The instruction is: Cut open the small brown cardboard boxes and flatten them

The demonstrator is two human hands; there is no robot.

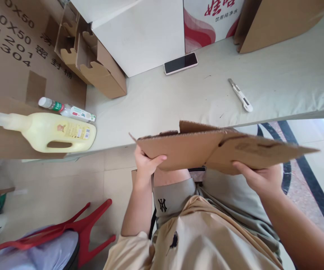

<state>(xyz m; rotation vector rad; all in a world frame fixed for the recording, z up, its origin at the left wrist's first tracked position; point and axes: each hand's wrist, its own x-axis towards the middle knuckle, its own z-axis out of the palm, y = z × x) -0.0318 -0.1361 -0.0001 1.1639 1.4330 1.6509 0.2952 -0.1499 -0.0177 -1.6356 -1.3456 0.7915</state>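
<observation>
A flat, folded brown cardboard sheet (207, 148) is held level above my lap, just in front of the table's edge. My left hand (145, 165) grips its left end, thumb on the underside facing me. At the right end, my right hand (256, 176) holds the sheet from below with the fingers under the board. Both hands are closed on the cardboard.
On the grey-white table (156, 101) lie a phone (180, 63), a utility knife (240, 95), a yellow jug (46, 131) and a small bottle (66, 109). Cardboard boxes (94, 63) and a white box (139, 33) stand behind. A red stool (74, 228) is at my lower left.
</observation>
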